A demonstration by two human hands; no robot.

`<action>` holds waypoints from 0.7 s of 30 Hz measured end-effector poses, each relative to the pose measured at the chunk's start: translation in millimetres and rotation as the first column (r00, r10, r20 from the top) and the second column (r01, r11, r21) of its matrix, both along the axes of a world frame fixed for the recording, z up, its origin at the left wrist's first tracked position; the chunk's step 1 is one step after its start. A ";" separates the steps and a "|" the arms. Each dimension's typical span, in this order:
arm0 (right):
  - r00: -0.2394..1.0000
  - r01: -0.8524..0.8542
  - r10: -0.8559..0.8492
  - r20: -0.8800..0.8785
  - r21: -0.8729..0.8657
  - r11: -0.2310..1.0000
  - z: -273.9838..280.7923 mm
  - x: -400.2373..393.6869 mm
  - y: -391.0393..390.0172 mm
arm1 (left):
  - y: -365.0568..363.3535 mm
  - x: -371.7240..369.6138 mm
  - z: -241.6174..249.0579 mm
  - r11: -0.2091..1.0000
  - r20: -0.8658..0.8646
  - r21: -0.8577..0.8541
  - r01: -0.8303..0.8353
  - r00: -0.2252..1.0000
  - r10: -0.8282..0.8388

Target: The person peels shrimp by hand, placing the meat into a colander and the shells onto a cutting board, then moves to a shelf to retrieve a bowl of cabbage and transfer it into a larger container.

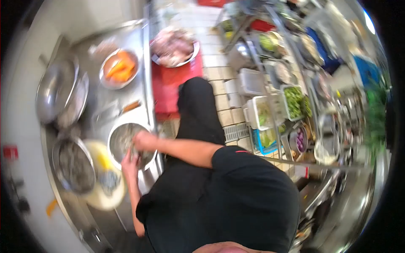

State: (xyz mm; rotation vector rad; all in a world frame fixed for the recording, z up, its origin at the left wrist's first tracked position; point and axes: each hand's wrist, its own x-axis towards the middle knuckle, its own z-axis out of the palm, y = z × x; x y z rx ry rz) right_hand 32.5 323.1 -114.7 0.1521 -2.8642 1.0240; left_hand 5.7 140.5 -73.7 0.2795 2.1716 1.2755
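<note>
Q. Where is the work centred?
A. At the metal bowl (111, 145), set by the counter's (141, 90) front edge, beside the person. Grey pieces (122, 137) lie within; their kind cannot be made out.

Q. How are the hands disposed?
A. The right hand (145, 142), blurred, fingers apparently curled, is over the bowl's front side; the left hand (130, 163) is at the rim just beside it. The two are close together; whether they touch, or grip a piece between them, cannot be told.

Q. What lies about them?
A. Farther along the counter, a cleaver (109, 111) with a wooden handle. Toward the back edge, a second metal bowl (55, 164), also containing grey pieces, beside a pale round board (107, 205).

Q. Which step does this represent?
A. Probably the handling of the pieces directly over the bowl; the cleaver lies unused.

Q. What does the next move call for?
A. In our judgement, both hands kept within the rim, a secure hold on any slippery piece, and no push of the bowl outward over the front edge.
</note>
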 end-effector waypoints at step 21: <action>0.972 0.120 -0.108 0.211 -0.047 0.992 39.0 0.1 -14.0 | -134.2 -9.3 66.9 0.905 -0.456 -0.154 -0.396 0.841 0.291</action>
